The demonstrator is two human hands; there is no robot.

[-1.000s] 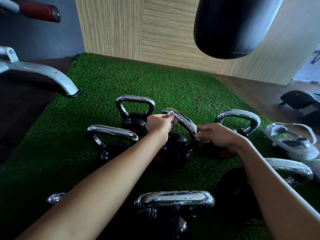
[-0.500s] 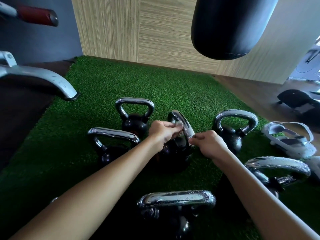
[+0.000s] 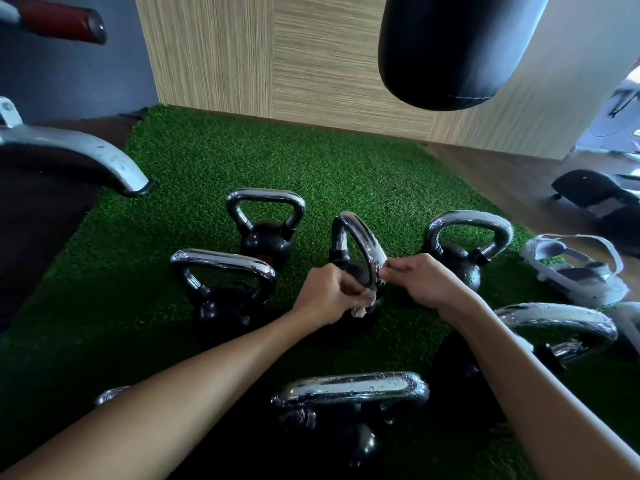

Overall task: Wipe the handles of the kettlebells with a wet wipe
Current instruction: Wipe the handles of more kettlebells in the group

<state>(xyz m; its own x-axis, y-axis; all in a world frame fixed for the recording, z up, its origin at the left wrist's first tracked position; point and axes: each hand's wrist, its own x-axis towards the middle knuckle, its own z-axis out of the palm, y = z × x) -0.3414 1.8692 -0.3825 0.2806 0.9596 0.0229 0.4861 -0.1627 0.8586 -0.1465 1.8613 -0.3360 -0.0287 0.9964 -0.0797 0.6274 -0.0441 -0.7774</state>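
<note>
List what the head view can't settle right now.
Head view, wet wipe: mostly buried in the left hand grip; only a white scrap shows.
Centre kettlebell body: behind both hands; the right hand pinches its handle.
Near-left kettlebell: left forearm covers all but a handle sliver.
Punching bag: cut by the top edge.

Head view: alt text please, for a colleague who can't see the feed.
The left hand holds a white wet wipe against the chrome handle of the middle kettlebell while the right hand pinches that handle. Other kettlebells stand around it on green turf.
</note>
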